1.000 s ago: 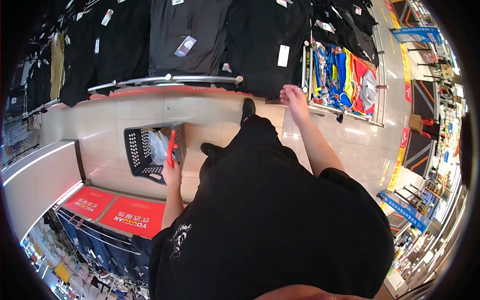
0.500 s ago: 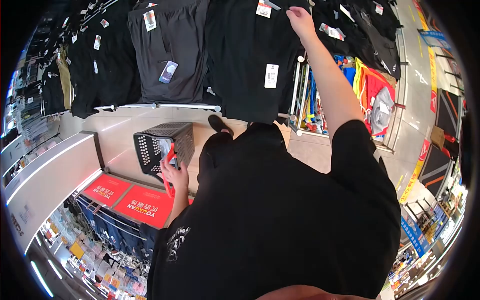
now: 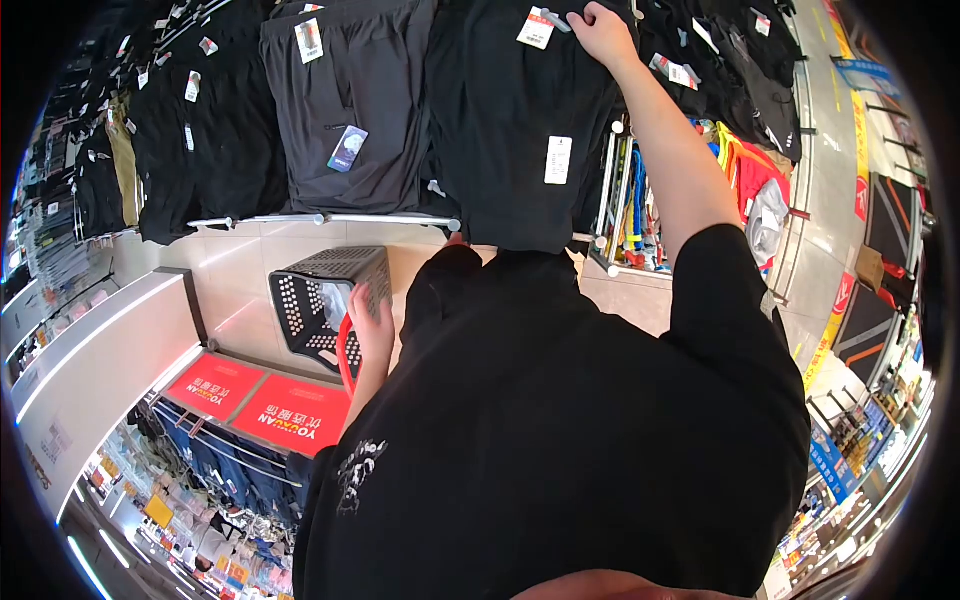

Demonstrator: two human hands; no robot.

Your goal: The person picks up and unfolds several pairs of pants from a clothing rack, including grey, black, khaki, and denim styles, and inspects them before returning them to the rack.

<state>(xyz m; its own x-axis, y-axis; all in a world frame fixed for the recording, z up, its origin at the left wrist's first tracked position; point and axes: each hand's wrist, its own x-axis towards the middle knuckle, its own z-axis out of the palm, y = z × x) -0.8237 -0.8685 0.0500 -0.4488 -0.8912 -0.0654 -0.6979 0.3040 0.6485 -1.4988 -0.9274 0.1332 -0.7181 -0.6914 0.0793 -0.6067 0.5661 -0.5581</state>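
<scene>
Near the top edge of the view, my right hand (image 3: 604, 34) is closed on the upper edge of a pair of black trousers (image 3: 500, 130), beside its price tag (image 3: 536, 28). A white label (image 3: 558, 160) lies lower on the same garment. My left hand (image 3: 372, 322) is over the dark shopping basket (image 3: 345, 268), fingers stretched up and thumb apart. The basket's red handle (image 3: 346, 352) runs against the palm side, partly hidden by the hand. A clear plastic item (image 3: 335, 303) shows inside the basket.
Dark grey trousers (image 3: 350, 100) and more black garments (image 3: 215, 120) hang to the left on a metal rail (image 3: 385, 220). Bright clothes (image 3: 745, 165) are on a rack at the right. Red signs (image 3: 290, 410) top a low display at the lower left.
My left hand has moved up and right, and its fingers have opened from the red handle. The black trousers have shifted slightly right in view, with my right hand still at their edge.
</scene>
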